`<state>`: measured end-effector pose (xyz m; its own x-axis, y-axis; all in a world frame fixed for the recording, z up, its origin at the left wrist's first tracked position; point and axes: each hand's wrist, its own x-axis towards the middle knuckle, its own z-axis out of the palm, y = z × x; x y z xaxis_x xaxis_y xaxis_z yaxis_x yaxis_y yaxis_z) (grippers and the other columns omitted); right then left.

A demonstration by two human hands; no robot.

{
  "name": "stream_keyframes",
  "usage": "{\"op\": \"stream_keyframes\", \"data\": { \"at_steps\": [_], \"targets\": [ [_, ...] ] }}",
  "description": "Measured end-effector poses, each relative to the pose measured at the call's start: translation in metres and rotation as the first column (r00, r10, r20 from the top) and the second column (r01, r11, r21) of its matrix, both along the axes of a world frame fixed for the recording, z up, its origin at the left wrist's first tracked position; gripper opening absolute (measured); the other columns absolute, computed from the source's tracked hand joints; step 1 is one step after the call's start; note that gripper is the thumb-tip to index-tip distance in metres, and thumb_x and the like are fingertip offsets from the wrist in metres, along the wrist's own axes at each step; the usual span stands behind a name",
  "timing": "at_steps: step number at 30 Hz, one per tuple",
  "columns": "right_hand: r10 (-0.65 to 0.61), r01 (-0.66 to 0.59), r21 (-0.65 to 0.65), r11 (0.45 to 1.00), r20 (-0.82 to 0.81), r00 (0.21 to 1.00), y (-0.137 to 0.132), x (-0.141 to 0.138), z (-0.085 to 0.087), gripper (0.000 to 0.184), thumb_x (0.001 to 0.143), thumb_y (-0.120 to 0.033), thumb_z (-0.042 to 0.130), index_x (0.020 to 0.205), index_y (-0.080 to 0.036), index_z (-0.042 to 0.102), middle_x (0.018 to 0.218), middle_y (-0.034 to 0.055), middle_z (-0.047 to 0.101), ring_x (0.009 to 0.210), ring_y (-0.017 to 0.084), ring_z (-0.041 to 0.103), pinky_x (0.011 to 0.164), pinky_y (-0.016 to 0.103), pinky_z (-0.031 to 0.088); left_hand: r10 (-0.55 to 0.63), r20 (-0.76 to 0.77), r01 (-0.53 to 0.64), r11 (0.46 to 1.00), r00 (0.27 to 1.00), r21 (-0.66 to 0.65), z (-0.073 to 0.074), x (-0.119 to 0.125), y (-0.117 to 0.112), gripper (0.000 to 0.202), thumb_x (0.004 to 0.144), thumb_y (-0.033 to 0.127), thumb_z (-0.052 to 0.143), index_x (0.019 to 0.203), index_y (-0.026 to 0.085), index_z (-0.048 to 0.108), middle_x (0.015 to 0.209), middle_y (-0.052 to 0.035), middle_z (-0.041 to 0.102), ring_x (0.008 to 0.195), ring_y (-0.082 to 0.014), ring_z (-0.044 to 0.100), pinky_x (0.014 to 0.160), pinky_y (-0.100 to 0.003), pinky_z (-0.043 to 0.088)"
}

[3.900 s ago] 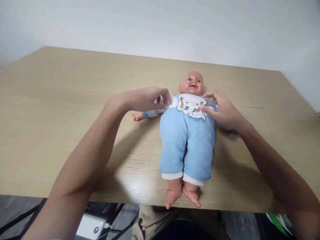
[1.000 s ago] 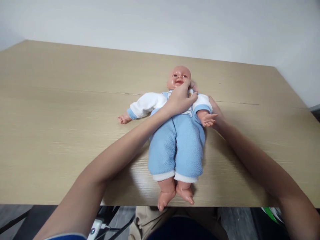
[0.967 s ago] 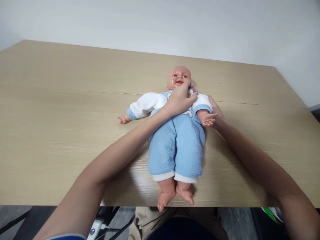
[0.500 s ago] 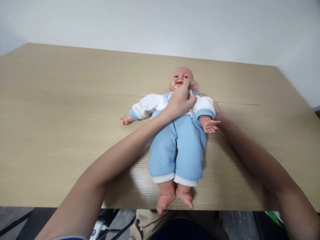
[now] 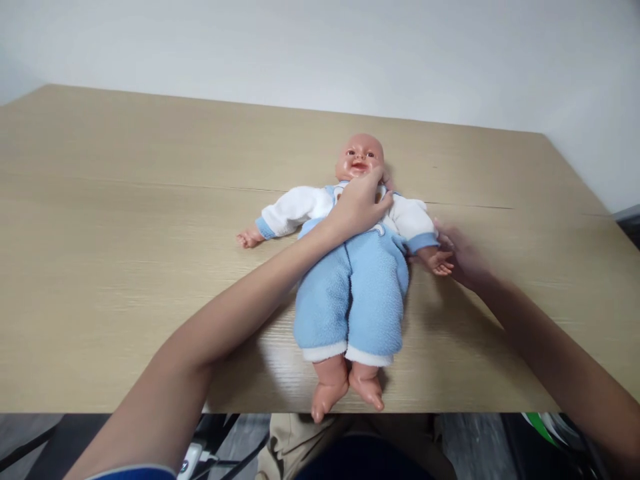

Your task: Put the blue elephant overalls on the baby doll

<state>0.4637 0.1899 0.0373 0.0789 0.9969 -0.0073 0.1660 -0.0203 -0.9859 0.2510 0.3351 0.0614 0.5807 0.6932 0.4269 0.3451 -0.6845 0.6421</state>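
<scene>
A baby doll (image 5: pixel 325 313) lies face up on the table, dressed in a white and pale blue fleece outfit, its bare feet at the front edge. My left hand (image 5: pixel 361 200) lies over its upper chest and neck, fingers curled at the chin and shoulder; the fingertips are partly hidden. To the right, my right hand (image 5: pixel 463 257) is at the doll's wrist and sleeve cuff, blurred a little. Its fingers reach behind and under the small plastic hand (image 5: pixel 440 261), which hides part of them. The doll's other arm (image 5: pixel 295 210) stretches out on the left.
The wooden table (image 5: pixel 125 267) has a thin seam running across it and meets a white wall (image 5: pixel 320 60) at the back. Below the front edge are a white plug or adapter (image 5: pixel 191 461) with cables and a green and white item (image 5: pixel 540 427).
My right hand has moved from behind the doll's upper arm down and outward to its wrist. That doll arm has swung outward to the right. My left hand keeps its place on the chest.
</scene>
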Motion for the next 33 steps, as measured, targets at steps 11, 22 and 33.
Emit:
{"op": "stream_keyframes", "data": {
  "at_steps": [11,22,33],
  "targets": [
    [-0.241,0.243,-0.110,0.964,0.027,0.970,-0.010,0.058,-0.013,0.059,0.073,-0.061,0.101,0.117,-0.029,0.077,0.095,0.0027,0.080,0.073,0.022,0.075,0.056,0.032,0.063,0.021,-0.056,-0.020,1.000,0.998,0.022,0.000,0.000,0.001,0.006,0.103,0.022,0.061,0.108,0.022,0.064,0.105,-0.0098,0.079,0.098,-0.0269,0.073,0.092,-0.040,0.054],
    [-0.340,0.175,0.318,0.932,0.594,0.729,-0.010,0.082,-0.021,0.042,0.096,-0.064,0.078,0.116,-0.027,0.077,0.113,0.0111,0.080,0.098,0.031,0.074,0.095,0.053,0.063,0.016,-0.064,-0.014,0.999,0.998,0.036,-0.001,0.000,0.001,0.006,0.104,0.025,0.062,0.109,0.022,0.064,0.104,-0.0102,0.078,0.097,-0.0272,0.072,0.091,-0.039,0.052],
    [-0.301,0.079,0.462,0.883,0.430,0.851,-0.026,0.000,-0.013,0.030,0.106,-0.049,0.073,0.127,-0.028,0.069,0.121,0.0093,0.074,0.099,0.028,0.071,0.091,0.049,0.061,0.051,-0.211,0.001,0.972,0.976,0.237,0.014,-0.009,-0.003,0.022,0.107,0.034,0.060,0.118,0.018,0.071,0.130,-0.0197,0.075,0.124,-0.0392,0.065,0.116,-0.057,0.049]
  ]
}}
